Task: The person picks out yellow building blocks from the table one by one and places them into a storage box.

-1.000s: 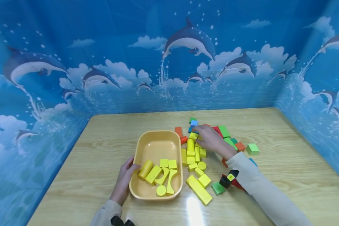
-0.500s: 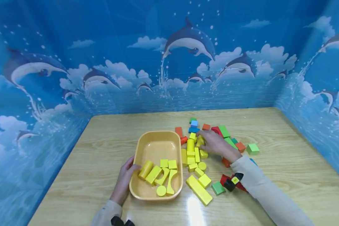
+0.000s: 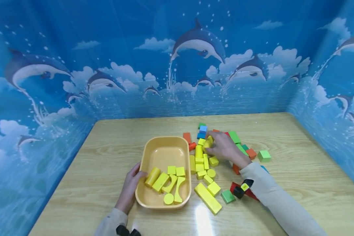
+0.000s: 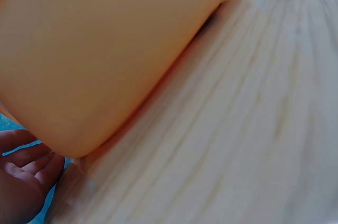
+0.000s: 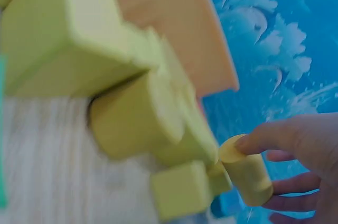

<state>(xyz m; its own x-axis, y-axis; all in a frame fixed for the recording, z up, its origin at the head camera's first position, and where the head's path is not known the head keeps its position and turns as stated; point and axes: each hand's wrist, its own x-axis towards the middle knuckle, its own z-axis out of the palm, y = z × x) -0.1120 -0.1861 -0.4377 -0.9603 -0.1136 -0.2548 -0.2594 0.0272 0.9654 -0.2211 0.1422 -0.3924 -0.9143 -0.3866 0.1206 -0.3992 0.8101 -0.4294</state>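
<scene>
My left hand [image 3: 131,183] holds the left side of an orange-tan plastic tray [image 3: 165,141], its thumb over the rim. In the left wrist view, the fingers [image 4: 29,158] lie against the lower corner of the tray's outer wall [image 4: 105,60]. Inside the tray are several yellow blocks, among them a cylinder [image 3: 152,177] and two curved arch pieces. To the tray's right my right hand [image 3: 224,146] pinches a yellow cylinder block [image 3: 208,143] between thumb and fingers. The right wrist view shows this cylinder [image 5: 247,176] tilted, above other yellow blocks.
Several yellow blocks, including a long one [image 3: 207,198], lie right of the tray. Red, green and blue blocks are scattered around and behind the right hand, such as a green cube [image 3: 264,156] and a blue block [image 3: 203,128]. A dolphin-print curtain [image 3: 177,65] borders the wooden table [image 3: 112,141].
My right hand has shifted slightly right among the yellow blocks and now has the yellow cylinder raised and tilted in its fingers. Left hand and tray stay in place.
</scene>
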